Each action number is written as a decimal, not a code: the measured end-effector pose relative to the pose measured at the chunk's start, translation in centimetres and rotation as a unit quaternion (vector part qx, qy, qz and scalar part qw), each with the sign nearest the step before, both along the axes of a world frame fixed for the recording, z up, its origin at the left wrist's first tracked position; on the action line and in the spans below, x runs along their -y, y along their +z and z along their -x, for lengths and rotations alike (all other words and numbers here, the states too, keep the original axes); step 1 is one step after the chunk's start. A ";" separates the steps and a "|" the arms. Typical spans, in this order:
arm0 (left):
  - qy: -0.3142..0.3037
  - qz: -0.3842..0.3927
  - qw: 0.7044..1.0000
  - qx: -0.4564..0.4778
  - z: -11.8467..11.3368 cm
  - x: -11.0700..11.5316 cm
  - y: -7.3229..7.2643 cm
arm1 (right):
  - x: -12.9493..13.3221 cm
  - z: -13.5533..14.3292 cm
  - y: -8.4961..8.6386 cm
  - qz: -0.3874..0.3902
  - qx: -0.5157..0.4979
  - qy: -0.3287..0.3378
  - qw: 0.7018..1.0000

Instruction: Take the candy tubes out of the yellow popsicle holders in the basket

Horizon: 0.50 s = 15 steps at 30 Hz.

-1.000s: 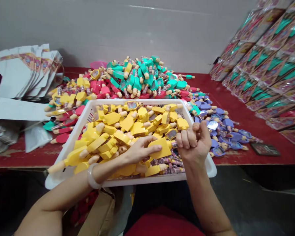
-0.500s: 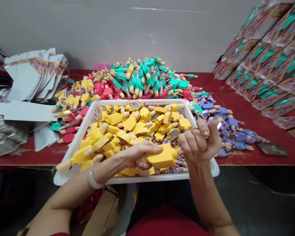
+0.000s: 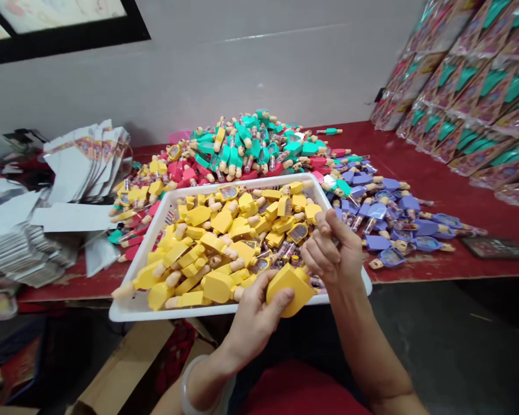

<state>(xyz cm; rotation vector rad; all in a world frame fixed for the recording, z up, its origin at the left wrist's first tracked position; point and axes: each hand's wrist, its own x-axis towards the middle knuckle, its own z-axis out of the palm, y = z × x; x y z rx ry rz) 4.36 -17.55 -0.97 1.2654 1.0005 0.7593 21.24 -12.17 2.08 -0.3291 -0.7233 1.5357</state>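
Beyond my fingers a mixed heap of teal, pink and yellow toys lies on the red surface, up against the grey wall. Off to the right of my fingers a spread of purple toys covers the surface, and farther right wrapped packs are stacked in slanting rows, with a small dark device near the edge. Far to the left stand printed cards and flat stacks of paper. Below my fingers sits a cardboard box.
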 end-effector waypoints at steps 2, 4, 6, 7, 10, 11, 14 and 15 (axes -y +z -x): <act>-0.015 0.100 0.991 0.085 -0.5 0.1 -0.4 | 0.3 -0.1 0.0 -0.005 0.005 -0.001 1.000; -0.037 0.172 0.972 0.152 -0.7 0.0 -1.2 | 0.6 -0.3 -0.2 -0.011 0.005 0.006 1.000; -0.076 0.253 0.942 0.205 -0.6 -0.3 -2.1 | 0.8 -0.4 -0.4 -0.019 -0.008 0.036 0.999; -0.103 0.302 0.921 0.225 -0.5 -0.5 -2.5 | 0.9 -0.6 -0.5 -0.025 -0.019 0.054 0.998; -0.166 0.425 0.847 0.271 -0.1 -0.8 -3.6 | 1.2 -0.9 -0.9 -0.040 -0.052 0.089 0.994; -0.177 0.452 0.829 0.277 0.0 -0.8 -3.7 | 1.2 -1.1 -1.0 -0.041 -0.055 0.092 0.993; -0.153 0.453 0.843 0.247 -0.5 -0.2 -3.5 | 1.1 -1.3 -1.3 -0.021 -0.045 0.095 0.994; -0.123 0.407 0.879 0.215 -0.7 0.1 -3.3 | 0.8 -1.2 -1.4 -0.004 -0.043 0.091 0.995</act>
